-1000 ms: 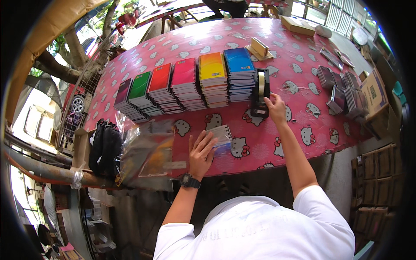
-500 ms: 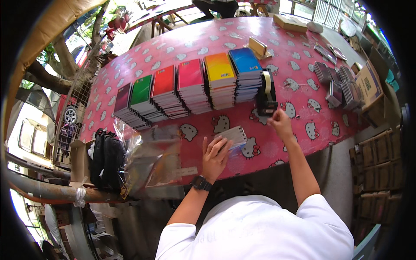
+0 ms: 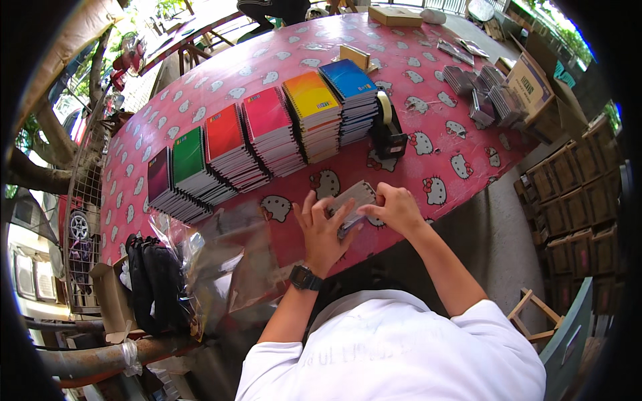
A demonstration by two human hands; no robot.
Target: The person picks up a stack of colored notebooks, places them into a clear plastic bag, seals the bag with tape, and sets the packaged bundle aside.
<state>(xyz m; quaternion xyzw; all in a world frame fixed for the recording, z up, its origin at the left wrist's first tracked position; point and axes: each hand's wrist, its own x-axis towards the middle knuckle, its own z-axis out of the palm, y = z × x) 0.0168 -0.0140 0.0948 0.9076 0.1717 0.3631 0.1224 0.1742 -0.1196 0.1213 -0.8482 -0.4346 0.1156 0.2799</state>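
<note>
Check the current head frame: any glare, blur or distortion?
Head view: glare whitens the far end of the table; head view: bright highlights streak the clear plastic bags; head view: fisheye bend tilts the stacked boxes, and the corners go black; head view: the notepad at both hands shows too little detail to judge fine blur.

The person wears a white shirt [image 3: 394, 334] with 2 short sleeves [image 3: 498, 337], and over its cloth runs 1 row of pale, faded lettering [image 3: 358, 356]. At the left hand [image 3: 322, 235], the wrist carries 1 black watch [image 3: 305, 277], which has a squarish case and a dark strap. The 2 forearms [image 3: 447, 267] are bare.
</note>
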